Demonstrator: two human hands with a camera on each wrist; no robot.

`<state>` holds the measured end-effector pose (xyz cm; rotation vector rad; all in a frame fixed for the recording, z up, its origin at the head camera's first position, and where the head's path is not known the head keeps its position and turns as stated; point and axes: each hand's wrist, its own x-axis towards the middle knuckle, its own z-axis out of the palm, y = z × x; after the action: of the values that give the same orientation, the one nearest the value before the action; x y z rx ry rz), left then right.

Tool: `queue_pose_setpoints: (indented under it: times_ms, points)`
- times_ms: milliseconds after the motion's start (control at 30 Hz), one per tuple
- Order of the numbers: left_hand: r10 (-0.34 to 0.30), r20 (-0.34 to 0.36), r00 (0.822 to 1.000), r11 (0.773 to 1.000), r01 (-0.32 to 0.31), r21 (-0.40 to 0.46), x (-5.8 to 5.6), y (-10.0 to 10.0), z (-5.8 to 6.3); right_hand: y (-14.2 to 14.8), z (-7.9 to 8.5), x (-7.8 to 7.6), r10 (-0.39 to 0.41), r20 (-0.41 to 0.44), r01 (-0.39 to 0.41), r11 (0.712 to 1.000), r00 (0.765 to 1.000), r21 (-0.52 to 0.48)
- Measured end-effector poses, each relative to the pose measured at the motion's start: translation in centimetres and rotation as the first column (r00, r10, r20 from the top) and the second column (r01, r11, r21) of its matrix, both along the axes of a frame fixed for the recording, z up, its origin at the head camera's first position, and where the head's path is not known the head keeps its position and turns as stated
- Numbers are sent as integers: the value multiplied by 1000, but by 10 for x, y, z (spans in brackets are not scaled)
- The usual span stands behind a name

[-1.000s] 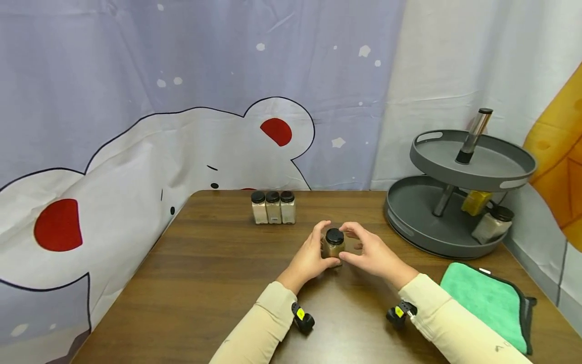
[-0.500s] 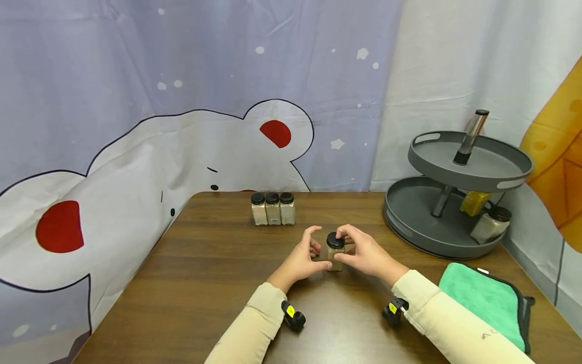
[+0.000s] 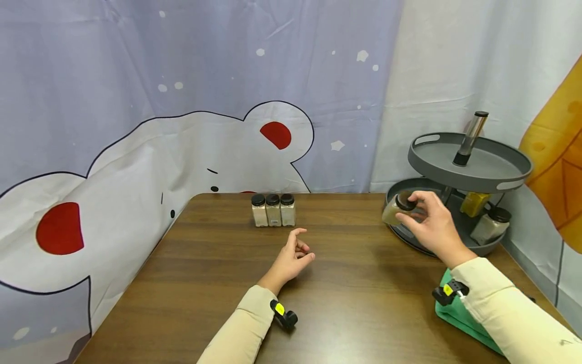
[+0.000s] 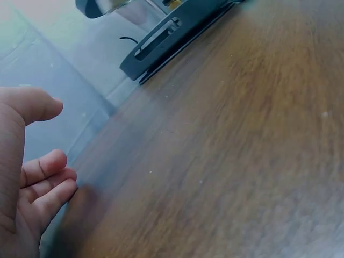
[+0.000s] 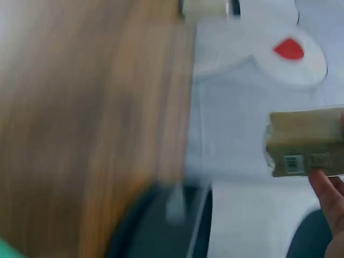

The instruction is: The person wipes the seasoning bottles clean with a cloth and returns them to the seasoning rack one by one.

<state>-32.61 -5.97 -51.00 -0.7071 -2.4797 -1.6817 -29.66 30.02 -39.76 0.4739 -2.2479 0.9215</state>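
My right hand [image 3: 432, 225] grips a spice jar [image 3: 392, 213] by its black lid, holding it tilted in the air before the left side of the lower tray [image 3: 395, 189]. A barcode shows on the jar's tan side [image 5: 301, 142] in the right wrist view. Over the middle of the wooden table, my left hand [image 3: 288, 260] holds nothing, its fingers loosely bent and the thumb apart from them. Its fingertips also show at the left of the left wrist view, near the table surface.
Three black-lidded jars [image 3: 273, 211] stand in a row at the table's back. The grey two-tier rack's upper tray [image 3: 491, 177] overhangs a yellow jar [image 3: 474, 203] and a pale tilted jar [image 3: 491, 226] below. A green cloth [image 3: 466, 316] lies partly under the right arm.
The jar has left the table in my right hand and moved right and up to the rack. My left hand has come away from it, to the left.
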Motion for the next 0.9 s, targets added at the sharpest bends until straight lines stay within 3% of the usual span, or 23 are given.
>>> queue_pose_setpoints:
  times_ms: [167, 300, 433, 600, 900]
  points:
    - [5, 10, 1000, 1000, -4, -31, 0, -1, 0, 49, 0, 4, -113, -84, 123, 984, 990, 130]
    - [6, -4, 1000, 999, -6, -40, 0, -1, 0, 78, -8, 9, -211, -2, 209, 968, 978, 139]
    - [11, -5, 1000, 999, -11, -41, 1, -1, 1, 98, -15, 12, -291, 114, 276, 952, 950, 133]
    - [17, 39, 999, 999, -15, -49, 1, -1, 1, 108, -24, 17, -341, 188, 310, 934, 921, 177]
    - [34, 61, 998, 998, -31, -53, 0, 0, 1, 112, -36, 22, -334, 263, 292, 938, 905, 185]
